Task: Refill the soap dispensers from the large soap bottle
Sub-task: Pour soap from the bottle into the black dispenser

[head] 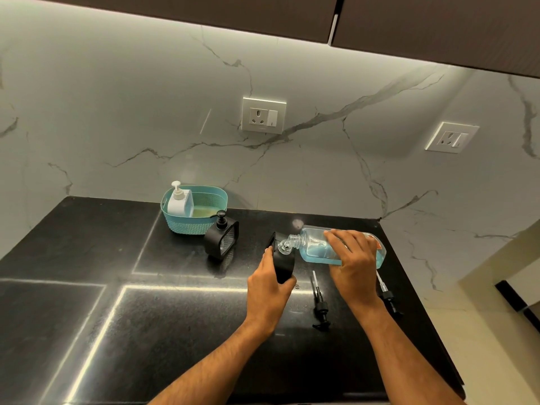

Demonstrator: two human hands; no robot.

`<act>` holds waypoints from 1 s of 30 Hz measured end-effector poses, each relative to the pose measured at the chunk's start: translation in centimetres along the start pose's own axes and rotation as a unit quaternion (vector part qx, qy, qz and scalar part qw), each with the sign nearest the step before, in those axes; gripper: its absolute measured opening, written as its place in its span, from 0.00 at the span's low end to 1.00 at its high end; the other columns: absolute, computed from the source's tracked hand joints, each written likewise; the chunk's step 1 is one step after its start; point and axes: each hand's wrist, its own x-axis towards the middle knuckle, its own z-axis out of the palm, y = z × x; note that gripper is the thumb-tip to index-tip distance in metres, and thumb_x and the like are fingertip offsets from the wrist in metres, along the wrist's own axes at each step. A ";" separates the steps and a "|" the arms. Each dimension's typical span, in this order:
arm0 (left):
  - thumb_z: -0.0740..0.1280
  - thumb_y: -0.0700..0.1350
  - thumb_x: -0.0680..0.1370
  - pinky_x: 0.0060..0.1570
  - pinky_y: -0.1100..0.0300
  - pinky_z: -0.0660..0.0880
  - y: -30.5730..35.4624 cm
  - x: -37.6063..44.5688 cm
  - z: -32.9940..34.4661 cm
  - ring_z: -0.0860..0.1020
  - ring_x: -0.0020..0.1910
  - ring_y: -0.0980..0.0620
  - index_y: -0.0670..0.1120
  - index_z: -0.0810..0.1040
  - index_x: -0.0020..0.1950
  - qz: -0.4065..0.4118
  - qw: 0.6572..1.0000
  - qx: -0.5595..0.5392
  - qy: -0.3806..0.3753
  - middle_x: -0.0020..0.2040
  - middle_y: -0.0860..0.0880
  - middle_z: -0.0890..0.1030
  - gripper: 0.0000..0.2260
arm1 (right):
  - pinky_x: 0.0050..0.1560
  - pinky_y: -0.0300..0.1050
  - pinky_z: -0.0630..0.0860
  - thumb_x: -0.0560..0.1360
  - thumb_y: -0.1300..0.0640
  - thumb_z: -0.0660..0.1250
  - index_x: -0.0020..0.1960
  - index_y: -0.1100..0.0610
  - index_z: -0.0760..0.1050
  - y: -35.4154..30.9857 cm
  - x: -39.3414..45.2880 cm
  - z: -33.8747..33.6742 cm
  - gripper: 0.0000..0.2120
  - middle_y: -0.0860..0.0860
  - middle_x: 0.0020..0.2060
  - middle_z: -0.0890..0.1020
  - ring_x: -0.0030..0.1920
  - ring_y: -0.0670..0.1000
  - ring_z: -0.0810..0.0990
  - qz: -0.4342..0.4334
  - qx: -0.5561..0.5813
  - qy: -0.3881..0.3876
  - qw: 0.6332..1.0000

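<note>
My right hand (352,258) grips the large clear soap bottle (317,247), which lies nearly level with blue soap pooled along its lower side. Its open neck meets the open neck of a black soap dispenser (282,264), which my left hand (270,283) holds on the black counter. A second black dispenser (221,239) with its pump on stands to the left. A white dispenser (178,200) stands in a teal basket (187,225). Two loose black pumps (320,306) (388,298) lie on the counter near my right hand.
The black stone counter (146,317) ends at an edge on the right, with a lower surface beyond. A marble wall with two power sockets (264,115) (451,137) stands behind. Dark cabinets (409,21) hang overhead.
</note>
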 end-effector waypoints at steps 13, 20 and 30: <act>0.76 0.44 0.75 0.55 0.71 0.77 0.1 0.0 -0.1 0.81 0.55 0.54 0.47 0.66 0.79 -0.004 1.000 0.000 0.004 0.61 0.50 0.82 0.35 | 0.62 0.60 0.75 0.62 0.60 0.85 0.65 0.59 0.81 -0.1 0.1 0.1 0.32 0.55 0.60 0.83 0.62 0.59 0.80 -0.004 -0.004 0.004 1.000; 0.76 0.44 0.75 0.53 0.66 0.80 0.1 -0.1 -0.1 0.81 0.53 0.53 0.47 0.67 0.77 -0.001 1.000 -0.002 0.000 0.60 0.50 0.82 0.33 | 0.62 0.59 0.75 0.62 0.60 0.85 0.65 0.59 0.81 -0.1 0.2 0.0 0.32 0.55 0.60 0.83 0.62 0.59 0.80 -0.005 -0.004 0.004 1.000; 0.76 0.43 0.75 0.55 0.63 0.81 0.1 -0.1 0.0 0.81 0.55 0.53 0.46 0.67 0.78 -0.001 1.000 0.004 -0.003 0.61 0.50 0.81 0.33 | 0.62 0.58 0.74 0.62 0.60 0.85 0.65 0.58 0.81 -0.1 0.1 -0.1 0.32 0.55 0.60 0.83 0.62 0.58 0.80 -0.004 -0.005 0.005 1.000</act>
